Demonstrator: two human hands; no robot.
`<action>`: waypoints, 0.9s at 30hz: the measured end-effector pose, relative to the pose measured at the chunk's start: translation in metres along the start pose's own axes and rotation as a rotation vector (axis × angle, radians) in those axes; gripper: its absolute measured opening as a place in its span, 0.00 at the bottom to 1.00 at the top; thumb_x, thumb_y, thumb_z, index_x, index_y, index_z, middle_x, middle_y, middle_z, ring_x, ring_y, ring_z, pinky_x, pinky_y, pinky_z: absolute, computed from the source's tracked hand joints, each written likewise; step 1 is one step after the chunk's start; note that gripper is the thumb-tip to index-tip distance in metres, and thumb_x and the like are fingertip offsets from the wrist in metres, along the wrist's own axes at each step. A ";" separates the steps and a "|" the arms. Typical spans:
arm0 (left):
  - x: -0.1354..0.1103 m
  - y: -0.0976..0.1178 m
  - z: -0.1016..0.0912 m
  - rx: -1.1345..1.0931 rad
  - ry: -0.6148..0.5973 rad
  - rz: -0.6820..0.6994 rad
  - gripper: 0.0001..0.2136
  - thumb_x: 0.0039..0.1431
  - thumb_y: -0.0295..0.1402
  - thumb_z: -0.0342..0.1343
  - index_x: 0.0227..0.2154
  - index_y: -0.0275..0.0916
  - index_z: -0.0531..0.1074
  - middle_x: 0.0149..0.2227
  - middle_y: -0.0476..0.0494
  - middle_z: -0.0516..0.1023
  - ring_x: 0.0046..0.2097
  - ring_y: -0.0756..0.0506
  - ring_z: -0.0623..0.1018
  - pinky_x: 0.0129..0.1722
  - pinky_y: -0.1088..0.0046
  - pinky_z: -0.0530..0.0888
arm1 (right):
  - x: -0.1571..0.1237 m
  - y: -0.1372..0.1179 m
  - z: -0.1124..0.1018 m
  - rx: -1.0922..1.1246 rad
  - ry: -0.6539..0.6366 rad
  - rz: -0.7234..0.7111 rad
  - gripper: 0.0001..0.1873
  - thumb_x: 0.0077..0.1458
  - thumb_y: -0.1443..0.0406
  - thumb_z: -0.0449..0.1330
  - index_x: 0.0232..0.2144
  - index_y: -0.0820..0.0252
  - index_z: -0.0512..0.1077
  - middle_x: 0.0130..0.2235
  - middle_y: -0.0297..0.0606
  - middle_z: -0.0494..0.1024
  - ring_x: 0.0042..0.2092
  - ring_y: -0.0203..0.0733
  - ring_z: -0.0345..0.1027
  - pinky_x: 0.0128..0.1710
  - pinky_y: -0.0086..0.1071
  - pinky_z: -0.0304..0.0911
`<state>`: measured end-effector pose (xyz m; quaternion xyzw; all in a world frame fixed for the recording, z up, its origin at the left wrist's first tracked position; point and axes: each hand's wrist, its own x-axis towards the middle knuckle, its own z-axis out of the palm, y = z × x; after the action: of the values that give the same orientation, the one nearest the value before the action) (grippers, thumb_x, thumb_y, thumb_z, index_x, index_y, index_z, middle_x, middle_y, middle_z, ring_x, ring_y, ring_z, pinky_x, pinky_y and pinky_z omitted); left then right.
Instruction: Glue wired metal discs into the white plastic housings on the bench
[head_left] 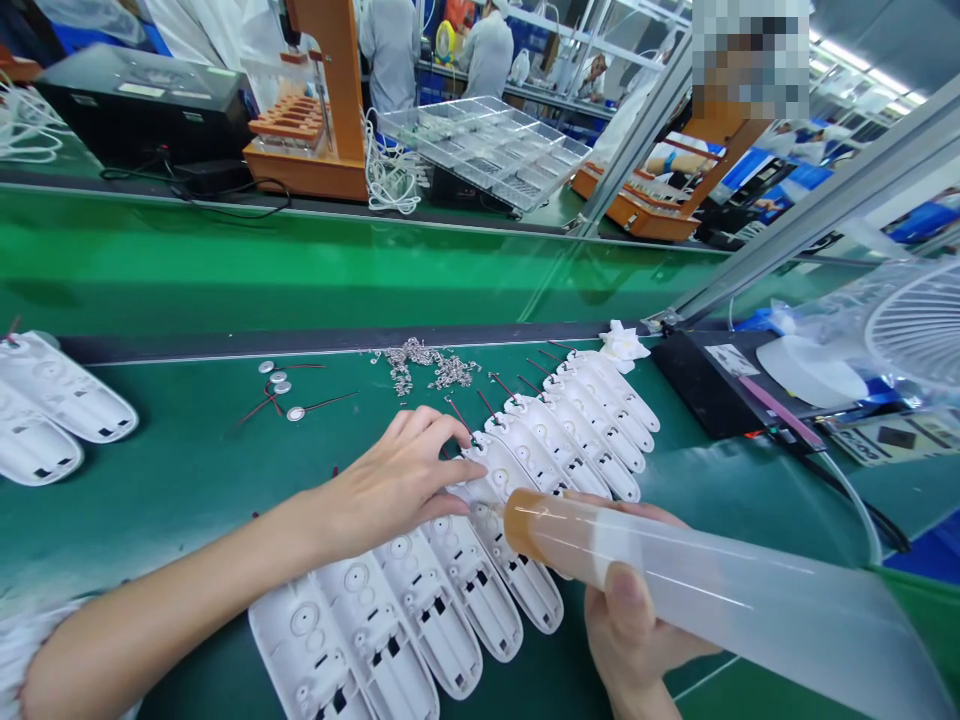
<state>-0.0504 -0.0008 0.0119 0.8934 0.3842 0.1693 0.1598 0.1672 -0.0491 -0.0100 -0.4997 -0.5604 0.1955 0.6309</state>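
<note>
On the green table [150, 480], the left hand [390, 480] presses its fingers, close together, on one white plastic housing shell [487, 470] in the long overlapping row. The right hand [630, 620] is clamped around a large translucent plastic syringe [675, 570], whose amber tip points at that same shell. To do this well, I judge the shell must be held flat and the tip kept exactly over one spot, with gentle pressure. The syringe holds amber liquid only near the tip. Behind, clear compartment trays [487, 140] hold contents too small to tell
</note>
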 end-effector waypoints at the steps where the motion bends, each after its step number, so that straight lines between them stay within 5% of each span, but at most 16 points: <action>1: 0.000 0.000 0.000 0.001 -0.001 0.000 0.15 0.56 0.36 0.57 0.47 0.46 0.69 0.48 0.41 0.64 0.48 0.40 0.62 0.42 0.63 0.63 | 0.000 -0.001 0.000 0.036 -0.006 -0.009 0.21 0.52 0.54 0.59 0.42 0.61 0.63 0.33 0.46 0.74 0.31 0.51 0.71 0.30 0.46 0.69; 11: 0.000 0.002 -0.002 0.020 -0.008 -0.014 0.15 0.55 0.33 0.58 0.46 0.45 0.69 0.48 0.41 0.64 0.48 0.40 0.62 0.43 0.63 0.62 | 0.002 -0.004 -0.005 0.101 -0.079 -0.061 0.17 0.53 0.58 0.60 0.43 0.61 0.64 0.34 0.45 0.73 0.33 0.51 0.72 0.30 0.45 0.70; 27: 0.001 0.002 -0.002 0.036 -0.006 0.019 0.15 0.56 0.36 0.57 0.47 0.45 0.68 0.48 0.41 0.64 0.48 0.40 0.61 0.43 0.62 0.63 | 0.007 -0.003 0.002 0.083 -0.021 -0.117 0.20 0.49 0.58 0.63 0.42 0.62 0.65 0.34 0.44 0.74 0.33 0.49 0.71 0.31 0.41 0.69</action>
<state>-0.0493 -0.0006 0.0145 0.9003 0.3783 0.1610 0.1431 0.1666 -0.0437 -0.0037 -0.4374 -0.5867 0.1867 0.6555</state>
